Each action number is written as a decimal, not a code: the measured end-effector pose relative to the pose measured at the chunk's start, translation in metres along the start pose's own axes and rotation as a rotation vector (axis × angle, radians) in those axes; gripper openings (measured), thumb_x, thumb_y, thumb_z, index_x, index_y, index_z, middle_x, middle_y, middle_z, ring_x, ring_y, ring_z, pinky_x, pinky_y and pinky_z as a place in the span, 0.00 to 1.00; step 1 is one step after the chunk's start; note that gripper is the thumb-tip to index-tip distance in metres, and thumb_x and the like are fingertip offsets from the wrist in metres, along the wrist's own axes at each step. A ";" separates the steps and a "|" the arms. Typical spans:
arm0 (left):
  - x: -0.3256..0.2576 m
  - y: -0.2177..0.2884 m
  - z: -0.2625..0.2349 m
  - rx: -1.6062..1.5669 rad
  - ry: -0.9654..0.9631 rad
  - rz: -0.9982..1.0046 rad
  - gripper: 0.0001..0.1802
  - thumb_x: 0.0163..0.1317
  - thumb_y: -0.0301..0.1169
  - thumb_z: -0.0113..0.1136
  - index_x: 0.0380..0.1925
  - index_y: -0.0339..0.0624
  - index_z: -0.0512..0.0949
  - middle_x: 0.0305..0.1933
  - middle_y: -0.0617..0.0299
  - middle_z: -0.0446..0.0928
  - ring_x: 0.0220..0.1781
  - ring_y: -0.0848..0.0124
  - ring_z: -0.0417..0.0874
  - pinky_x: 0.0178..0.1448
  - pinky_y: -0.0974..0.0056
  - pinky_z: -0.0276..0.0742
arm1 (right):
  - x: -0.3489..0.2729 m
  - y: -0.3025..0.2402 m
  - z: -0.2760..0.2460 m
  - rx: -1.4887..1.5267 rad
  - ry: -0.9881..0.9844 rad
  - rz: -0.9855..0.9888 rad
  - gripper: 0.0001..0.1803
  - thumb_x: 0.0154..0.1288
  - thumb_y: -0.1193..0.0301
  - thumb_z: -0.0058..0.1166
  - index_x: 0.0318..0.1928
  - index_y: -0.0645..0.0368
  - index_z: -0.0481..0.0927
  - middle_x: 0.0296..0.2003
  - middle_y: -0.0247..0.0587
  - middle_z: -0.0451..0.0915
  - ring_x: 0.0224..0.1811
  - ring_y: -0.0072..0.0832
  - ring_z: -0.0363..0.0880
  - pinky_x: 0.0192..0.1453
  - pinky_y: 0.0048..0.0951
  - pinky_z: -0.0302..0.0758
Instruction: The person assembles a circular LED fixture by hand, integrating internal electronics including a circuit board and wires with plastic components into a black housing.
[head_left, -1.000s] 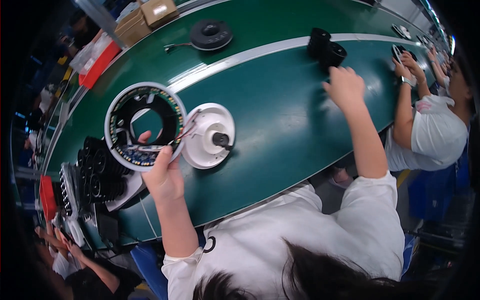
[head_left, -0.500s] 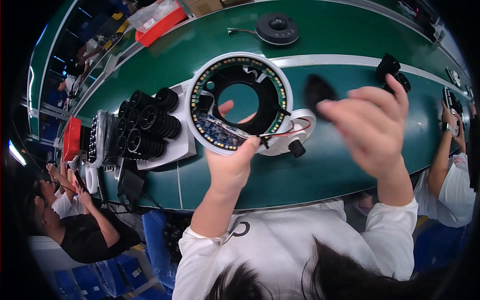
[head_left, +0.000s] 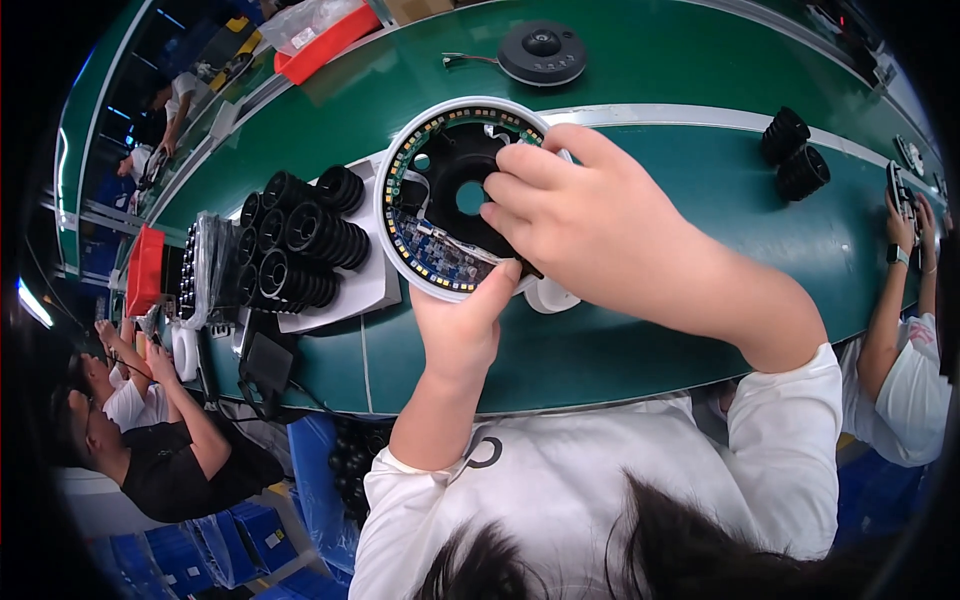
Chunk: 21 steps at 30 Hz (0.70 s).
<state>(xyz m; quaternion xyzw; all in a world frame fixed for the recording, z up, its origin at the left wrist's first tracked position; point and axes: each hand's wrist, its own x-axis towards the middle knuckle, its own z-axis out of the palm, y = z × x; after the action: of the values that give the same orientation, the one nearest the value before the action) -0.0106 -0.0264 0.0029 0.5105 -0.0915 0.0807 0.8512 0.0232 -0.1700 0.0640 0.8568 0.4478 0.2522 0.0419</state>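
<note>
My left hand (head_left: 462,325) pinches the white ring light (head_left: 440,195) rim, right hand (head_left: 590,225) fingers curled onto its black centre part (head_left: 455,165).

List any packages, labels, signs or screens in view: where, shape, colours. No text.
Clear plastic bag: top left, lying in the red bin, crumpled, shiny.
Red plastic bin: far edge of the green bench, long and shallow.
Brown cardboard box: top edge, right of the red bin, mostly cut off.
White foam tray: left of the person's left hand, flat, carrying black ribbed cylinders.
No signs or screens are discernible.
</note>
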 end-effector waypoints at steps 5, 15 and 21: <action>0.008 -0.001 -0.007 -0.153 0.020 -0.097 0.32 0.42 0.14 0.54 0.52 0.35 0.59 0.47 0.56 0.68 0.48 0.67 0.73 0.52 0.64 0.71 | 0.008 0.033 0.018 0.548 0.389 -0.087 0.04 0.43 0.73 0.50 0.21 0.55 0.78 0.26 0.30 0.76 0.37 0.24 0.72 0.41 0.27 0.67; 0.018 0.004 -0.012 -0.102 0.118 -0.098 0.21 0.48 0.18 0.47 0.46 0.28 0.64 0.40 0.51 0.74 0.39 0.62 0.79 0.45 0.57 0.79 | -0.012 0.041 0.076 1.346 -0.376 0.767 0.16 0.59 0.70 0.41 0.46 0.61 0.72 0.37 0.37 0.76 0.39 0.20 0.73 0.46 0.22 0.67; 0.018 0.006 -0.011 -0.118 0.086 -0.177 0.23 0.45 0.14 0.49 0.46 0.31 0.64 0.40 0.52 0.72 0.38 0.64 0.78 0.42 0.59 0.80 | -0.025 0.034 0.063 1.613 -0.812 0.321 0.22 0.52 0.71 0.45 0.51 0.58 0.70 0.27 0.34 0.74 0.20 0.18 0.69 0.25 0.22 0.70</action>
<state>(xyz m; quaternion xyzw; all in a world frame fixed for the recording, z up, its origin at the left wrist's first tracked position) 0.0061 -0.0132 0.0075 0.4617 -0.0140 0.0217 0.8867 0.0662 -0.2001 0.0098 0.7011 0.3147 -0.4545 -0.4503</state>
